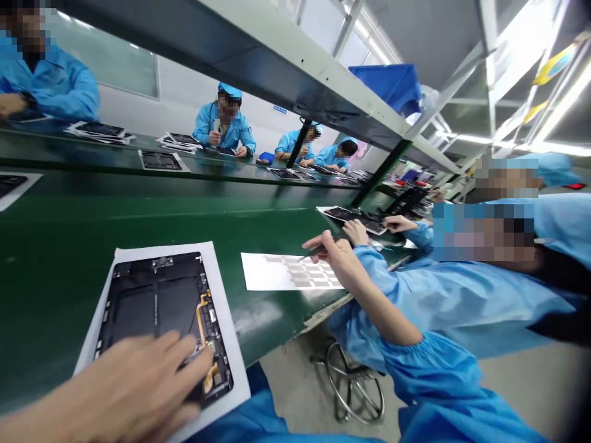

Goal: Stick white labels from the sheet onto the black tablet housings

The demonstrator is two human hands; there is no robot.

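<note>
My left hand (138, 381) lies over the lower part of an opened tablet (180, 301), its fingers stretched out and slightly blurred. The tablet's black inside shows, with orange flex cables (200, 317) along the right side. Under it is a white sheet (233, 363) at the bench edge. To the right, my right hand (339, 261) holds dark, thin tweezers (313, 251). Their tip points down at a white sheet of grey sticker strips (272, 274); whether it touches cannot be made out.
The green bench (258, 227) runs left to right, with a shelf beam (295, 55) overhead. At my right sits a co-worker in blue (438, 289), hands near another tablet (341, 213). Several people work across the bench. A wheeled stool (353, 381) stands below.
</note>
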